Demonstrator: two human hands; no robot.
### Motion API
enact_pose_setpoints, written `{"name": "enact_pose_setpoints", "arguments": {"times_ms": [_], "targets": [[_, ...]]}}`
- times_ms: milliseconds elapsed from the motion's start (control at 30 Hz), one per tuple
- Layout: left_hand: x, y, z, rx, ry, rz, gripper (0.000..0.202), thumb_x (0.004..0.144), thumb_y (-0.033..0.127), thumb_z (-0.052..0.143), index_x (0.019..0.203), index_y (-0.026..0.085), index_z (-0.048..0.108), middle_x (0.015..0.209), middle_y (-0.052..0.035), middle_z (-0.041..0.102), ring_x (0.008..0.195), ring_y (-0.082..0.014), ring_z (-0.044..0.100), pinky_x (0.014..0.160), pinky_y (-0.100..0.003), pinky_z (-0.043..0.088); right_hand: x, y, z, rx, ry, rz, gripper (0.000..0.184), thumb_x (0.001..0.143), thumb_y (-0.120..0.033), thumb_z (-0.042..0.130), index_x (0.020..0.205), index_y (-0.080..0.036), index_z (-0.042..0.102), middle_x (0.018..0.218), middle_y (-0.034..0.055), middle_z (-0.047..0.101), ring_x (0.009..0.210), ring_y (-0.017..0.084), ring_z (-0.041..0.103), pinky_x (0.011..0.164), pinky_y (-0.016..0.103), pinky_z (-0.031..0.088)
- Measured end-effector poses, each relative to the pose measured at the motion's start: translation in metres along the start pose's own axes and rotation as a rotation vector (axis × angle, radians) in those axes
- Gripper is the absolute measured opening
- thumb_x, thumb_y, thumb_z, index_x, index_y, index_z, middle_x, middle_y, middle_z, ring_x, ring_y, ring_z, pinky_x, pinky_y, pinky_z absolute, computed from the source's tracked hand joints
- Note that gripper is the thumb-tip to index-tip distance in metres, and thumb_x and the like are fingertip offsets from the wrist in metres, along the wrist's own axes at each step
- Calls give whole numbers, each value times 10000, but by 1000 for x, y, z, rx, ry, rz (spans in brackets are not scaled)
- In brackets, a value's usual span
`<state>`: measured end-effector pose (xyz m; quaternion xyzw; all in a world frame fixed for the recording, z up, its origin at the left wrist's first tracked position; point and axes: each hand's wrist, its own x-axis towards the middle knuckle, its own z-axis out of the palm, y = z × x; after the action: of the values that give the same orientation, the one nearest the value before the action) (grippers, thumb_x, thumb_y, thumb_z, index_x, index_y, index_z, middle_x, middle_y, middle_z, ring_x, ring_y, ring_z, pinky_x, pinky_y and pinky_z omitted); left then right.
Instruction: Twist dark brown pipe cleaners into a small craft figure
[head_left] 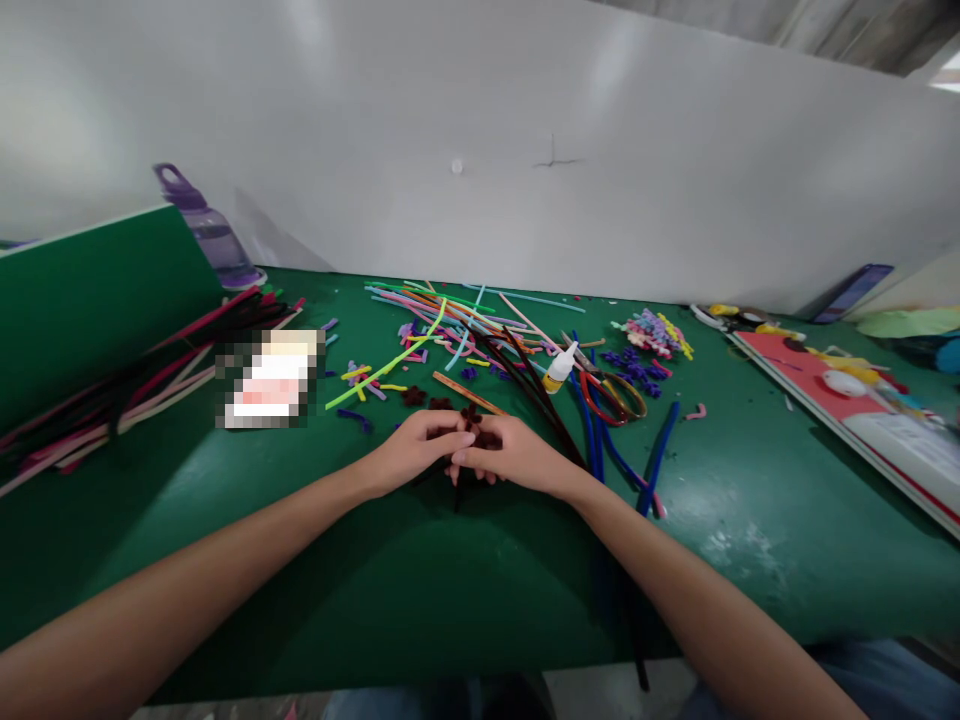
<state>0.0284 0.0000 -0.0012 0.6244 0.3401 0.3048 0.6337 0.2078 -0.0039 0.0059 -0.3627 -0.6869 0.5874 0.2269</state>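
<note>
My left hand (421,447) and my right hand (517,455) meet at the middle of the green table, thumbs close together. Between their fingers is a dark brown fuzzy pipe cleaner flower (471,414), pinched from both sides. Its lower part is hidden by my fingers, and a dark end sticks out below them. Just behind my left hand lie more brown pipe cleaner flowers (413,397). A brownish ruler-like strip (469,392) lies behind my hands. Long dark brown pipe cleaners (541,390) run beside my right hand.
A white glue bottle (559,370) and red-handled scissors (611,398) are right of centre. Behind are loose coloured pipe cleaners (420,310). Blue pipe cleaners (660,455) lie to the right, near a red-and-white board (832,400). A purple water bottle (217,240) stands at left.
</note>
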Motion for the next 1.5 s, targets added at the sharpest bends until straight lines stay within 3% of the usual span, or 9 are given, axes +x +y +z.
{"name": "enact_pose_setpoints", "arguments": {"times_ms": [1233, 1500], "targets": [[0, 2, 1, 36, -6, 9, 285, 834, 310, 570, 621, 127, 521, 569, 11, 580, 521, -107, 573, 519, -203, 452, -1, -3, 0, 9, -22, -12, 267, 780, -405, 623, 872, -160, 568, 731, 15, 624, 556, 95, 537, 462, 182, 429], [-1, 4, 1, 167, -26, 20, 260, 847, 265, 537, 625, 132, 536, 545, 27, 549, 527, -98, 543, 544, -192, 434, -3, -4, 1, -110, -2, -47, 216, 791, -369, 626, 833, -158, 606, 766, 22, 656, 575, 106, 549, 575, 223, 431]]}}
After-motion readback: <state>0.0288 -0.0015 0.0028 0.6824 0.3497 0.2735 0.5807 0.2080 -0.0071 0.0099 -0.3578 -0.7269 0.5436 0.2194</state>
